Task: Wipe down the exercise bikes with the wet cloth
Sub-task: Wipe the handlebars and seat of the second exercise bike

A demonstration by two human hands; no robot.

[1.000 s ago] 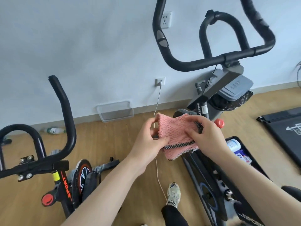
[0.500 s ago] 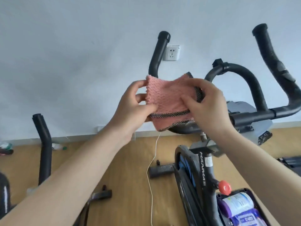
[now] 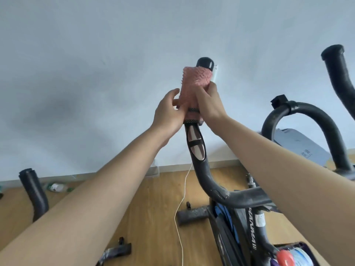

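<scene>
Fingers (image 3: 211, 91) of left hand (image 3: 169, 110) and right hand (image 3: 209, 106) clamp cloth (image 3: 194, 81) around handlebar (image 3: 197, 150) just below end cap (image 3: 205, 64), likely for full-wrap wiping.

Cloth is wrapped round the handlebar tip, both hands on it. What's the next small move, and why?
Probably slide the pink cloth down the handlebar with left hand and right hand gripping it: it sits just below the end cap, and the bar beneath looks dusty.

My pink knobbly cloth (image 3: 194, 87) wraps and hides the upper stretch of the black foam handlebar (image 3: 200, 169). Behind its tip, the white wall socket (image 3: 216, 73) barely shows. Near right, the red round knob (image 3: 286, 259) is cut off below.
</scene>
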